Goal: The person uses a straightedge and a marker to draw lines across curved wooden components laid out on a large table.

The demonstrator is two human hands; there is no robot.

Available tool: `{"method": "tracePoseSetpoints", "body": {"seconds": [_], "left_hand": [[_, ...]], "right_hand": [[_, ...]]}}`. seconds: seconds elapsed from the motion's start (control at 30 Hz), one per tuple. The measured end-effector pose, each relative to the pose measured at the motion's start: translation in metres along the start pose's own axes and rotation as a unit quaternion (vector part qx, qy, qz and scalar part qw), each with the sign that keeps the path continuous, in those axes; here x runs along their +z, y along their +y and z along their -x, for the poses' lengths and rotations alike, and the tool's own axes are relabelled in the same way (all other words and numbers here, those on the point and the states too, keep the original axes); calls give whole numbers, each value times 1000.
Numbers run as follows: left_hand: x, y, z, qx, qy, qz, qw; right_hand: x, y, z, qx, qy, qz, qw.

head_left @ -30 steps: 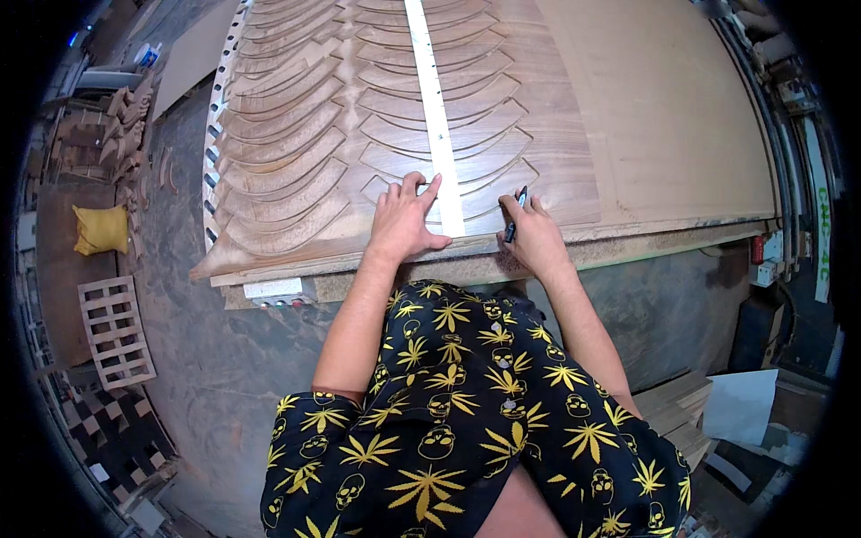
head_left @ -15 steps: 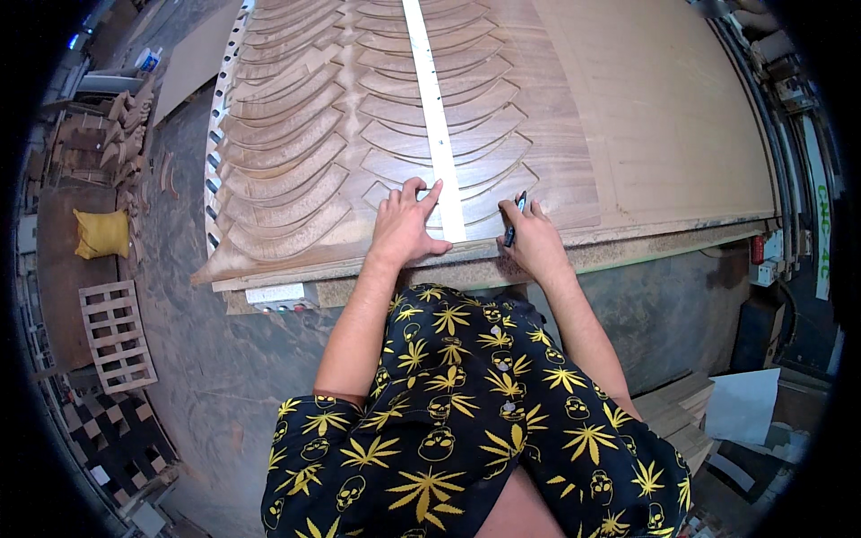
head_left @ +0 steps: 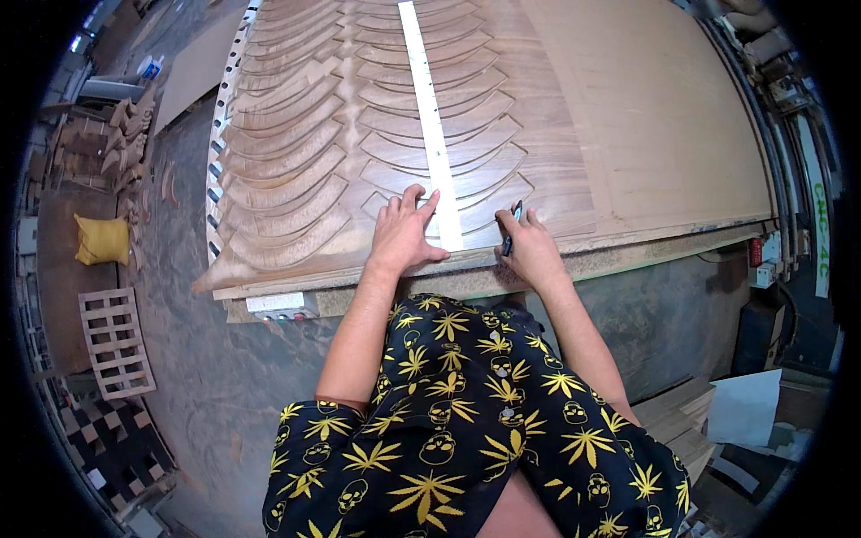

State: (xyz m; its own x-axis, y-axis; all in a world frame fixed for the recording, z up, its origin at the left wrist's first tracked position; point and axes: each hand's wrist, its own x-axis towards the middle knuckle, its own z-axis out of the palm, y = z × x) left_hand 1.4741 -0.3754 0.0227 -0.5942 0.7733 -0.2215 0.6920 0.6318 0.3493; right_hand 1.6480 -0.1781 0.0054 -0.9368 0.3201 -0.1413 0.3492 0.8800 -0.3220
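Note:
A long white straightedge (head_left: 432,143) lies lengthwise over a wood-grain sheet (head_left: 563,170) cut with rows of curved shapes. Along its near left edge rests my left hand (head_left: 404,235), thumb and forefinger spread apart. The forefinger touches the edge, and the thumb reaches to the near end. Just right of the straightedge, my right hand (head_left: 531,251) is closed around a slim pen-like tool (head_left: 512,226), black with pale blue. Its lower end points down by the sheet's near edge; whether it touches the wood I cannot tell.
Curved cut pieces (head_left: 287,193) fill the sheet's left side. A plain brown board (head_left: 673,117) extends to the right. Below the table's near edge sits a white control box (head_left: 280,307). Machine rails (head_left: 762,134) run at far right; a slatted wooden pallet (head_left: 118,342) is at left.
The view has shifted a little, so the table sits slightly lower in the picture. Both hands keep about the same places beside the straightedge.

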Motion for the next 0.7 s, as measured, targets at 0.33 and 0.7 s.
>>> {"method": "tracePoseSetpoints", "body": {"seconds": [0.33, 0.7], "left_hand": [[-1, -1, 2, 6, 14, -9, 1000], [-4, 3, 1, -8, -8, -23, 1000]], "right_hand": [[2, -1, 1, -1, 11, -8, 1000], [4, 0, 1, -1, 16, -1, 1000]]}}
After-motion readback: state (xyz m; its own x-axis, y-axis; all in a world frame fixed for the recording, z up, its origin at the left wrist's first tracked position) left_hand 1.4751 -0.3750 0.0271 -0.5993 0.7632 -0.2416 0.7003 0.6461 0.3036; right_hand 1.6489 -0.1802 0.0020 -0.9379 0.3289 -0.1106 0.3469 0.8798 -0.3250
